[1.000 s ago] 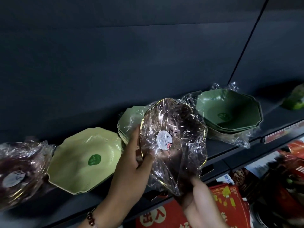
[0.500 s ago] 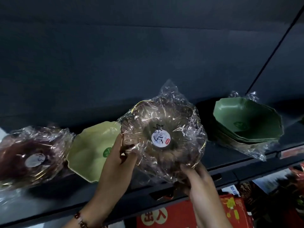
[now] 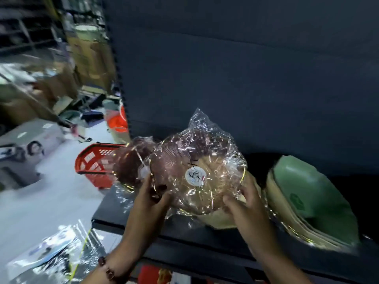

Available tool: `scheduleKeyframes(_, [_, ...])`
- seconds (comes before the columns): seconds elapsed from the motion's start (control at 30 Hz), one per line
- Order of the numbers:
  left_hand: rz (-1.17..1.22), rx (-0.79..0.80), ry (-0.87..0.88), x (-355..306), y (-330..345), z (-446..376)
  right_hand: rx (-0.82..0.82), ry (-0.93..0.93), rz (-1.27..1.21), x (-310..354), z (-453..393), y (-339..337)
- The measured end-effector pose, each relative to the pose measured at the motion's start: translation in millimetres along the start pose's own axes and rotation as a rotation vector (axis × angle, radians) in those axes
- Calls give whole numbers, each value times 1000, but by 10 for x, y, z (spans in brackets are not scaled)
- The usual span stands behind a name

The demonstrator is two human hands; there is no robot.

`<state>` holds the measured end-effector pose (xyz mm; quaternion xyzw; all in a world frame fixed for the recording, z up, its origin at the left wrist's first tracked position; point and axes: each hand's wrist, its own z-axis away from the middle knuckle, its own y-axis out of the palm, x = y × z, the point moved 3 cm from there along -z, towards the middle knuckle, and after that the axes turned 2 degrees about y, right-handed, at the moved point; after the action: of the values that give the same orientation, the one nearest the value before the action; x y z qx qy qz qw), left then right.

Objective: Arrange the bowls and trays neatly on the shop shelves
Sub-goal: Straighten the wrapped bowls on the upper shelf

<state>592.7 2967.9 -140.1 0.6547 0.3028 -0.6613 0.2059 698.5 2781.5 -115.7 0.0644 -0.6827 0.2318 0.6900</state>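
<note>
A plastic-wrapped pack of brown, gold-rimmed bowls (image 3: 196,177) with a round white sticker stands tilted on the dark shelf (image 3: 127,212). My left hand (image 3: 150,198) grips its lower left edge and my right hand (image 3: 246,201) grips its lower right edge. A second wrapped brown bowl pack (image 3: 131,162) leans just behind it to the left, near the shelf's left end. A pale yellow-green tray (image 3: 217,220) shows beneath the held pack. A stack of green trays (image 3: 307,199) in wrap leans on the shelf to the right.
A red shopping basket (image 3: 94,162) sits on the floor left of the shelf. Boxes and clutter fill the aisle at far left. Shiny wrapped packages (image 3: 53,255) lie at lower left. The dark shelf back panel (image 3: 246,78) rises behind the bowls.
The view has swung left, showing the shelf's end and the aisle. The held brown bowl pack has moved left along the shelf, now beside the other brown pack and covering the yellow-green tray.
</note>
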Motion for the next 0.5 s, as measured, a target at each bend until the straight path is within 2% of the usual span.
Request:
scheduleKeyframes(0.1, [-246,-42,77,68,-431,-178,66,13,55,69,-268,434])
scheduleKeyframes(0.2, [-705,-160,192,148,-806,-390,94,41,60,80,-544,857])
scheduleKeyframes(0.27, [-964,-241,183,263,-941,-531,81,73,44,20,-708,1083])
scheduleKeyframes(0.37, [-1055,-254,188,402,-997,-689,80,120,70,-70,-901,1360])
scheduleKeyframes(0.5, [-1090,-201,193,568,-990,-843,48,149,273,-187,-1068,1547])
